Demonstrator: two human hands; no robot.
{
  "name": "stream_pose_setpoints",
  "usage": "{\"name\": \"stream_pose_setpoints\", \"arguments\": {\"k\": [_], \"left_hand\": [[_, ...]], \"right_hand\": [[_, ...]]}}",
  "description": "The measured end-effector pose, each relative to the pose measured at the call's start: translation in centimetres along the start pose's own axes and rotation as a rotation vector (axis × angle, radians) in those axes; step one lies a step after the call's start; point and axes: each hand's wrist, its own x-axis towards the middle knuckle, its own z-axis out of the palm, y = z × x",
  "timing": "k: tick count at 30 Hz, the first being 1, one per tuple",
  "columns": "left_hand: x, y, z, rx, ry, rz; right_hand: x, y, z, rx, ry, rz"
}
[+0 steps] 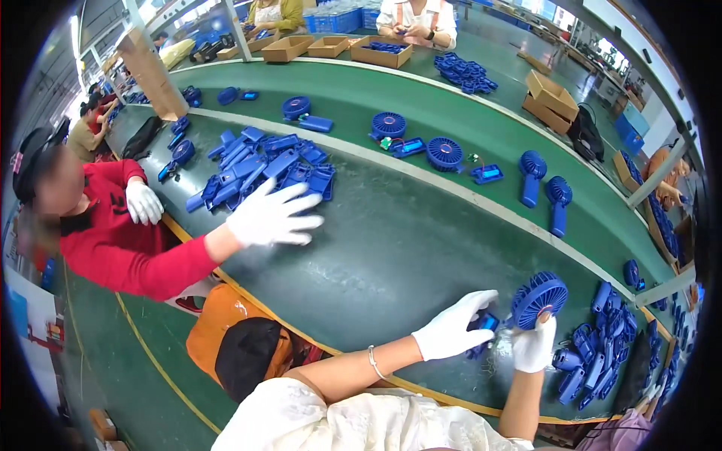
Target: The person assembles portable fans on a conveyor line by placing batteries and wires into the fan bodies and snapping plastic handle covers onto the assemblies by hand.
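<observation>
Both my hands wear white gloves near the table's front edge. My left hand [453,328] is closed round a blue fan handle part [485,325], which my fingers partly hide. Close beside it, my right hand [534,346] grips a round blue fan head [538,299] from below, its ribbed grille tilted up. To the right of my right hand lies a pile of blue handle shells [602,338].
A co-worker in red at the left stretches a gloved hand [274,214] beside another pile of blue shells [263,161]. On the green conveyor belt [481,150] lie fans [444,153] and loose parts. An orange chair back [241,331] stands at the table's edge.
</observation>
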Motion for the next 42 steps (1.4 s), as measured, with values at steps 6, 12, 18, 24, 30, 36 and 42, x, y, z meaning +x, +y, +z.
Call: {"name": "stream_pose_setpoints", "arguments": {"k": [6,12,18,24,30,36,42], "left_hand": [[-0.5,-1.0,-0.7,-0.508,-0.224,-0.014],[-1.3,0.2,-1.3,-0.775,-0.418,-0.206],[-0.4,-0.1,-3.1,-1.209,-0.194,-0.373],[-1.3,0.5,-4.8,-0.948,-0.086,-0.348],[-2.3,1.0,-5.0,-0.884,-0.256,-0.327],[-2.0,0.3,-6.9,-0.872,0.122,-0.326],[-2.2,-0.3,-7.1,-0.603,0.311,-0.240]], "right_hand": [[-0.1,0.4,2.2,0.512,-0.161,0.230],[1.0,-0.2,3.3,0.516,-0.044,0.129],[2.5,-0.2,2.2,0.602,-0.209,0.059],[0.0,2.5,5.6,0.254,0.173,0.057],[0.2,1.7,6.5,0.302,0.163,-0.014],[-0.6,3.1,5.7,0.188,0.041,0.034],[-4.0,6.6,9.1,0.035,-0.214,0.284]]}}
